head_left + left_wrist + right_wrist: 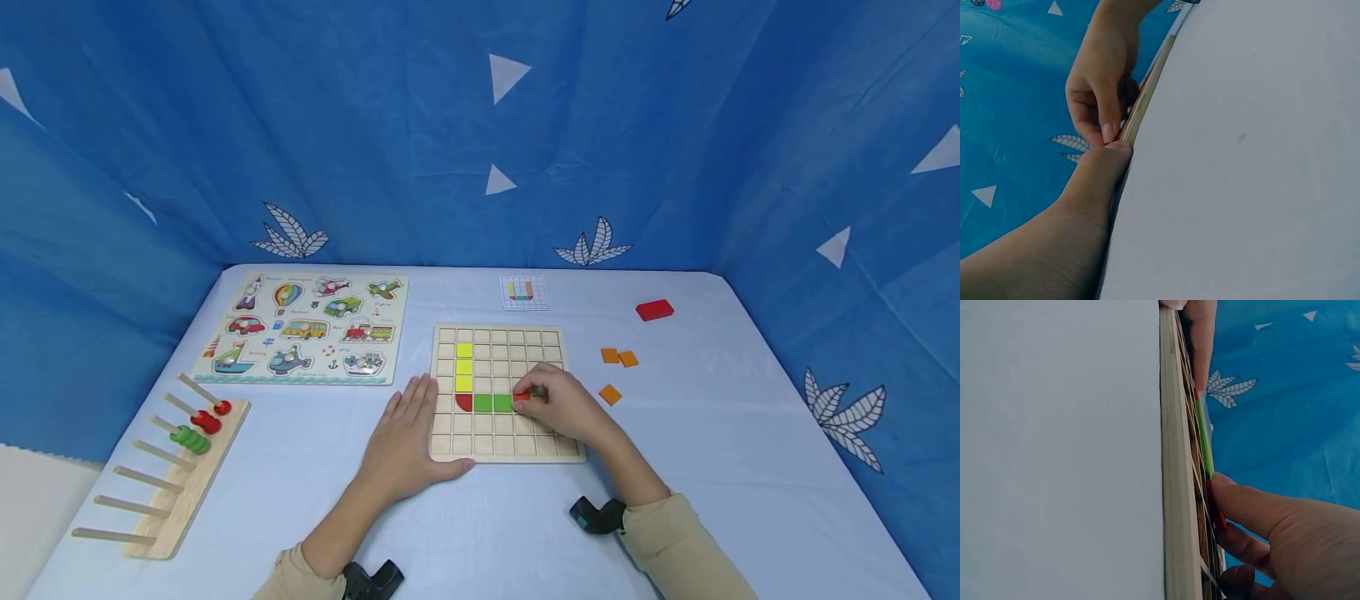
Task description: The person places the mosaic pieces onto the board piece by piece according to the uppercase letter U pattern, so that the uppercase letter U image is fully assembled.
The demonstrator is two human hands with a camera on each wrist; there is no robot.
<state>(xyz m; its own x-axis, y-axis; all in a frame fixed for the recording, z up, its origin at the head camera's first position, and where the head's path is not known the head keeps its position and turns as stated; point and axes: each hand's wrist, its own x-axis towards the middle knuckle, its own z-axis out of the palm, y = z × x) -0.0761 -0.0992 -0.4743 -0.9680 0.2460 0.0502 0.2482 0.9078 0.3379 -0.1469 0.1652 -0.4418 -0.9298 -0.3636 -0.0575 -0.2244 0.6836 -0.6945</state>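
Note:
A wooden grid board [497,436] lies flat on the table. Yellow squares [464,367] run down one of its columns to a red rounded piece [464,403], with green squares [492,403] to the right of it. My right hand [558,402] pinches a red piece [1216,503] between thumb and fingers at the right end of the green squares. Fingers cover part of that piece in the head view. My left hand [405,433] lies with straight fingers along the board's left edge, its thumb at the front edge.
Orange squares [611,394] lie right of the board, with a red block [655,310] farther back. Behind the board is a pattern card [524,293]. To the left are a vehicle picture puzzle [300,329] and a bead-and-peg stand [187,492]. Blue cloth [480,133] hangs around the table.

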